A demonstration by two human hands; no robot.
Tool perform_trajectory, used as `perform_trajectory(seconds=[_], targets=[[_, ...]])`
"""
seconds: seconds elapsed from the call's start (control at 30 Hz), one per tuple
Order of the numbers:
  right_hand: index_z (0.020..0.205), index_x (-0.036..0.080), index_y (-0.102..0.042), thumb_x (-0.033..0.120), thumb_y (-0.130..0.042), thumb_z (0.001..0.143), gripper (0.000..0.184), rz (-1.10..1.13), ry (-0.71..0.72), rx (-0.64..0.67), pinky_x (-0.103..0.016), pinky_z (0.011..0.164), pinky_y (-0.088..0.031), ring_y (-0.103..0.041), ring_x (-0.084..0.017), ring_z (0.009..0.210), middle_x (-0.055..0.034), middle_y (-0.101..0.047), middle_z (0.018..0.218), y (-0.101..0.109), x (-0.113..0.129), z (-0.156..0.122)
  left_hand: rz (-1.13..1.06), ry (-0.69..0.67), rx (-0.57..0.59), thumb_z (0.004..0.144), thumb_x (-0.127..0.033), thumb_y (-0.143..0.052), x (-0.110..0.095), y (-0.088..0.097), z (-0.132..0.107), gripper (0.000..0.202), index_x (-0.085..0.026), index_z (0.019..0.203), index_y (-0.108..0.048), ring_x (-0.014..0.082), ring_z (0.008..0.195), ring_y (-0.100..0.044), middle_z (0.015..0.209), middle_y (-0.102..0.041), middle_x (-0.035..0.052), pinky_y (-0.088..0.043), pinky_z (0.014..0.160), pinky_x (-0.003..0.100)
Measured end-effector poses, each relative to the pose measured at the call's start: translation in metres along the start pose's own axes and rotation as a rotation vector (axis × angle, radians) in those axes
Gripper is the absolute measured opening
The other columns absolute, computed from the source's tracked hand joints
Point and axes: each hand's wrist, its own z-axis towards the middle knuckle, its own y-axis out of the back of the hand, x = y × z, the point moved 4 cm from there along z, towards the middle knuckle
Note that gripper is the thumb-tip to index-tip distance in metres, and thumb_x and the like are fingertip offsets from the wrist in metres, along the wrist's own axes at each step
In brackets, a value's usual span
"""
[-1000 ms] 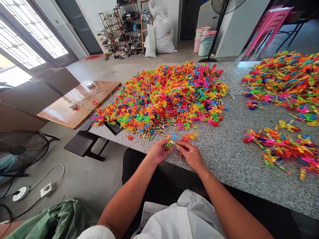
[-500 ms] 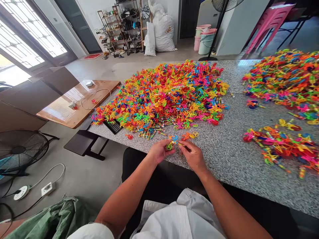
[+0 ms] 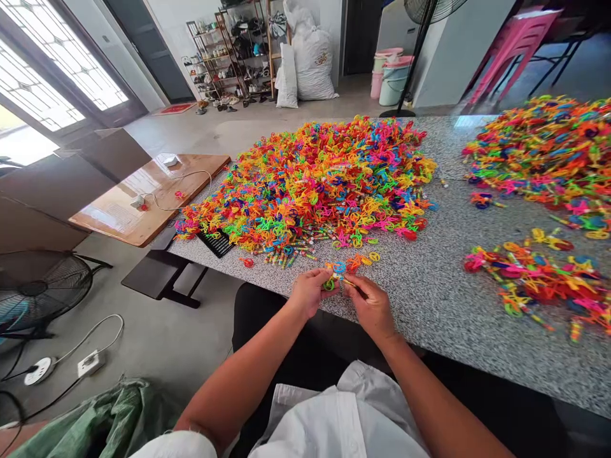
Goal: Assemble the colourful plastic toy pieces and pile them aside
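Observation:
At the table's near edge, my left hand (image 3: 309, 291) pinches a few small plastic loop-shaped pieces, among them a blue one (image 3: 339, 267) and a green one (image 3: 329, 284). My right hand (image 3: 372, 303) is closed on a thin patterned stick (image 3: 350, 280), its end against the pieces in the left fingers. Just beyond the hands lie loose orange and yellow loop pieces (image 3: 363, 261). A big heap of bright plastic pieces (image 3: 310, 184) spreads behind them, with several short patterned sticks (image 3: 286, 256) along its front.
On the speckled stone table (image 3: 429, 280), a smaller pile (image 3: 539, 280) and a larger pile (image 3: 548, 159) of colourful pieces lie at right. A black slotted tray (image 3: 217, 242) sits at the heap's left edge. Leftward are a wooden board (image 3: 157, 197) and a floor fan (image 3: 38, 286).
My left hand has shifted slightly right, bringing its plastic pieces up to the stick in my right hand. The gap between the hands has narrowed. The piles look the same.

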Motion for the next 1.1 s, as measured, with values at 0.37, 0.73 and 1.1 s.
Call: perform_trajectory(seconds=[0.37,0.73,1.1], targets=[[0.111,0.021,-0.078,0.047,-0.062,0.095,0.035,-0.243,-0.210,-0.211,-0.041,0.079,-0.059,-0.074,-0.025,0.080,-0.0105,-0.079,0.099,0.066,-0.016,-0.019,0.525,-0.407,0.024,0.090,-0.040,-0.066,0.023,-0.037,0.020,0.029,-0.015,0.101,-0.075,0.0143,0.071,-0.060,0.082,-0.071,0.0041,-0.047,0.066,0.025],[0.112,0.020,-0.077,0.052,-0.064,0.092,0.039,-0.264,-0.286,-0.346,-0.038,0.074,-0.057,-0.071,-0.022,0.072,-0.0093,-0.078,0.097,0.124,-0.017,-0.026,0.502,-0.302,0.215,0.089,-0.046,-0.068,0.029,-0.076,0.015,0.037,-0.016,0.111,-0.070,0.0155,0.073,-0.063,0.084,-0.065,0.0045,-0.049,0.053,0.022],[0.111,0.019,-0.070,0.049,-0.060,0.091,0.038,-0.257,-0.449,-0.409,-0.038,0.072,-0.055,-0.070,-0.024,0.071,-0.0082,-0.076,0.090,0.121,-0.029,-0.032,1.026,-0.649,0.140,0.097,-0.025,-0.055,0.017,-0.113,0.041,0.021,-0.019,0.107,-0.073,0.0188,0.092,-0.068,0.101,-0.074,0.0074,-0.054,0.090,0.033]])
